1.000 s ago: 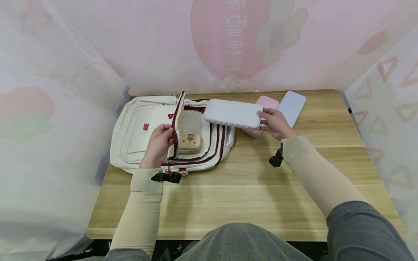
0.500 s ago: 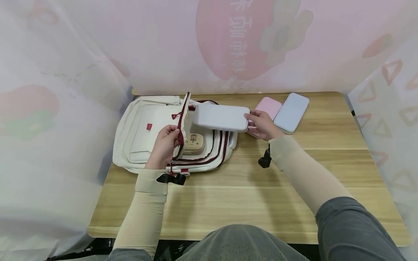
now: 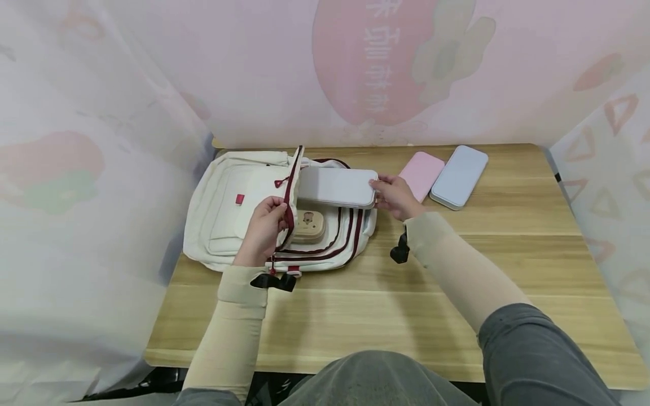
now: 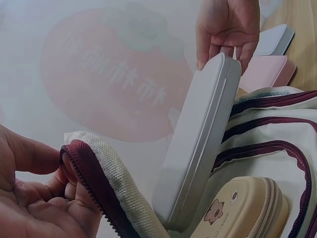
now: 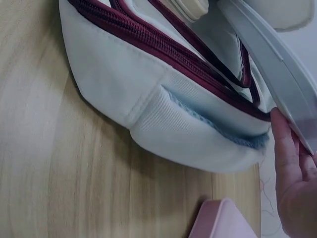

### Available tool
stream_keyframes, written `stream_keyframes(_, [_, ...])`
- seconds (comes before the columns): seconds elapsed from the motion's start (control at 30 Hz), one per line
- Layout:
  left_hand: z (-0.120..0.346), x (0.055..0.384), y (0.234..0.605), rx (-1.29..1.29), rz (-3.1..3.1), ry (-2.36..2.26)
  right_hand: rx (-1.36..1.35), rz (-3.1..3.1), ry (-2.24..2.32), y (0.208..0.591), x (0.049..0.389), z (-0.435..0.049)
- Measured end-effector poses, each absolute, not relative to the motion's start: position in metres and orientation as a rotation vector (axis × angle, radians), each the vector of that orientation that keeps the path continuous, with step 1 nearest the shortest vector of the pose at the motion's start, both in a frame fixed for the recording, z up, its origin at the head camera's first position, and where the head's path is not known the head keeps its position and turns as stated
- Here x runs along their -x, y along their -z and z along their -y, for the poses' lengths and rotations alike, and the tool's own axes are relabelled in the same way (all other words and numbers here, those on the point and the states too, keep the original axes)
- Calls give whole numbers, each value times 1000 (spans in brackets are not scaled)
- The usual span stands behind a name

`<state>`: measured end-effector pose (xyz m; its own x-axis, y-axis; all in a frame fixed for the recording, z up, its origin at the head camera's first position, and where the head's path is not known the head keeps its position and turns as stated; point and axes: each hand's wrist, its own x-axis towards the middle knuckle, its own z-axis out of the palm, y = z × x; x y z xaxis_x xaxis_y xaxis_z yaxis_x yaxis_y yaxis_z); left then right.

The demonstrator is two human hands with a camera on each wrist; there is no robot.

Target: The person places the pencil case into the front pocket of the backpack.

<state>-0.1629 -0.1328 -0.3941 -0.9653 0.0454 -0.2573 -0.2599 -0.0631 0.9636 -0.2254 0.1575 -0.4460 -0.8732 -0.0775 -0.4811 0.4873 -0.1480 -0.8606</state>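
Observation:
A cream backpack (image 3: 223, 220) with dark red zips lies on the table, its front pocket unzipped. My left hand (image 3: 263, 228) pinches the zip edge of the pocket flap (image 4: 106, 178) and holds it up. A white zip case (image 3: 337, 187) is gripped at its right end by my right hand (image 3: 397, 196); its other end is inside the pocket mouth, partly behind the flap. Below it in the pocket lies a beige case (image 4: 242, 210) with a bear print, partly covered by the flap in the head view.
To the right of the backpack a pink case (image 3: 422, 172) and a pale blue case (image 3: 459, 176) lie side by side on the wooden table (image 3: 457, 316). A printed cloth wall (image 3: 254, 73) stands behind the table's back edge.
My right hand has moved left and slightly down, carrying the white case from above the backpack into the pocket mouth. My left hand keeps holding the flap up.

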Motion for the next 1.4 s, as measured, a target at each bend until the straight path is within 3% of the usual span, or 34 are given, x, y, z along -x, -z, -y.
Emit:
stream_keyframes(0.53, [133,159,395,217,-1999,-2133,-434,-1794,2003,451,228,-126])
stream_keyframes(0.97, [129,162,394,231,-2009,-2119,-581,-1899,1937,452,235,-110])
stream_keyframes(1.4, [123,158,393,239,-2008,-2116,-425,-2097,1716,447,235,-99])
